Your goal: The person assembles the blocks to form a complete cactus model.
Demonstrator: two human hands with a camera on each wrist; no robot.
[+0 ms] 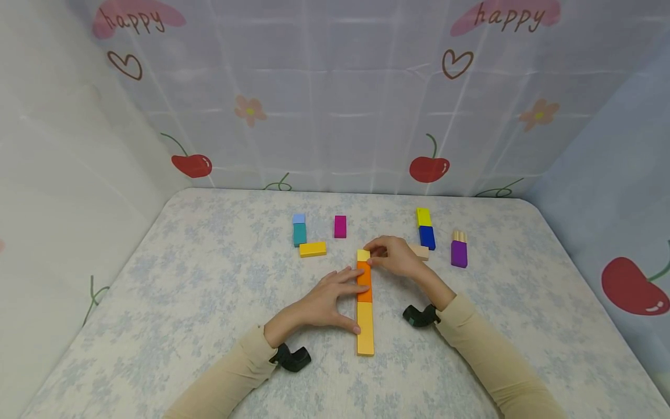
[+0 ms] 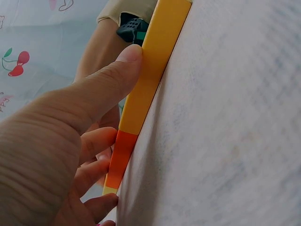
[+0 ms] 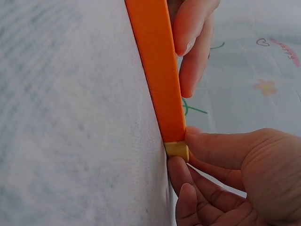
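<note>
Three blocks lie end to end in a straight row pointing away from me: a long amber block [image 1: 365, 331] nearest, an orange block [image 1: 365, 291] in the middle and a small pale yellow block [image 1: 363, 255] at the far end. With fingers spread, my left hand [image 1: 325, 299] touches the row's left side, its thumb on the amber block and fingertips on the orange one. My right hand [image 3: 263, 174] pinches the pale yellow block [image 3: 177, 149] between thumb and forefinger, against the orange block's end [image 3: 164, 103].
Behind the row lie a magenta block [image 1: 340, 227], a teal block [image 1: 299, 234], a light blue block [image 1: 299, 219] and an amber block [image 1: 313, 249]. Rightward are yellow [image 1: 423, 217], dark blue [image 1: 427, 238], beige [image 1: 420, 252] and purple [image 1: 459, 254] blocks, the purple one with cream pieces.
</note>
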